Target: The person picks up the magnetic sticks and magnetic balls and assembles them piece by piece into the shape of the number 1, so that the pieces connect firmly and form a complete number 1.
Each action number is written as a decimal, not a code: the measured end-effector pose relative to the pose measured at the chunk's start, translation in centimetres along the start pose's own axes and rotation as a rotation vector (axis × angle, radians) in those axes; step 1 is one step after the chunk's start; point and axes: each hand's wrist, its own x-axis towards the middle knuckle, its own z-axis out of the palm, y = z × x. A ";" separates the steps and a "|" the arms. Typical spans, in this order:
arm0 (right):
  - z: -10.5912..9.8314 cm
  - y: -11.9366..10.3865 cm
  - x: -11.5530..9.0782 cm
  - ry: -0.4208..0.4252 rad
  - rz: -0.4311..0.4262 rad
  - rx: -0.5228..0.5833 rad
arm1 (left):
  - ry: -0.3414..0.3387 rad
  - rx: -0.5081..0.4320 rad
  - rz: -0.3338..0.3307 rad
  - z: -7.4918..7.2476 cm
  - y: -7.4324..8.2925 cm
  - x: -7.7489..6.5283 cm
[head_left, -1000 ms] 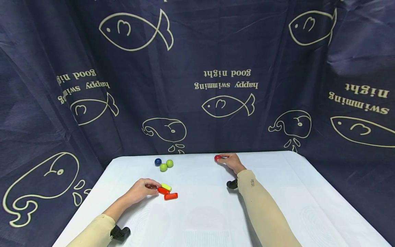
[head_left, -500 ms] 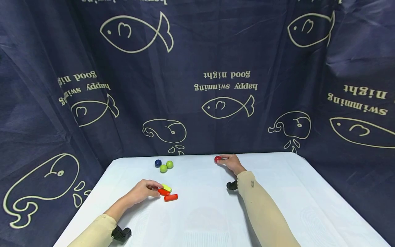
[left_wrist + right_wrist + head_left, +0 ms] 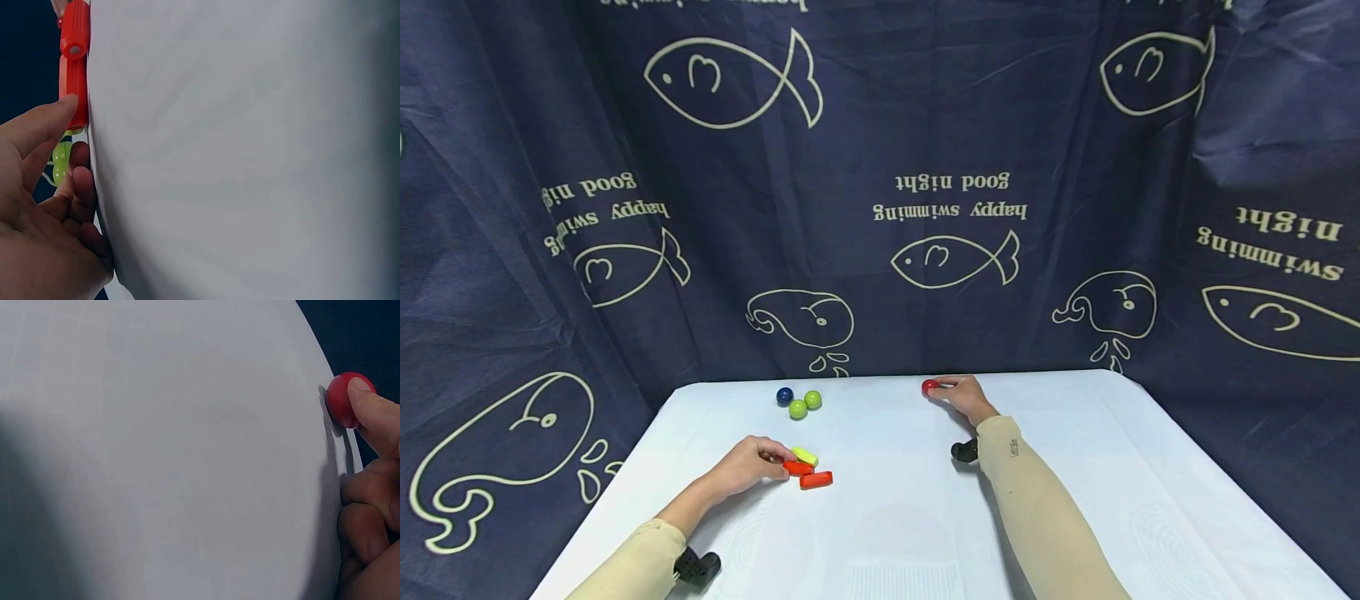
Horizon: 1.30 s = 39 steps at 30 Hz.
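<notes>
In the head view my left hand (image 3: 747,465) pinches a short red ribbed cylinder (image 3: 798,468) between thumb and fingers, low over the white table. A second red cylinder (image 3: 816,480) lies against its right end, and a yellow one (image 3: 805,456) lies just behind. The left wrist view shows the thumb pressed on the held red cylinder (image 3: 76,94), its other fingers curled below. At the table's far edge my right hand (image 3: 961,395) pinches a red ball (image 3: 929,387). The right wrist view has the thumb on the ball (image 3: 342,400), remaining fingers folded near the tabletop.
Toward the back left, a dark blue ball (image 3: 785,396) sits beside two green balls (image 3: 798,408). Behind the white table (image 3: 895,475) hangs a dark blue curtain (image 3: 865,167) with fish and whale drawings. Black wrist cameras (image 3: 698,568) are worn on both arms.
The red cylinder under my left hand has turned slightly, lying more level. My right hand stays on the red ball. The head view has tilted a little.
</notes>
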 end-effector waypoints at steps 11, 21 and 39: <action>-0.1 -0.1 0.1 0.006 0.007 -0.011 | 0.019 0.012 -0.023 -0.2 -0.2 -0.1; 0.4 0.4 -0.2 0.004 -0.006 0.007 | 0.015 0.010 -0.055 -0.2 -1.1 -0.4; 0.1 0.1 0.0 0.009 0.009 0.014 | 0.102 0.005 -0.125 -0.6 -1.1 -0.4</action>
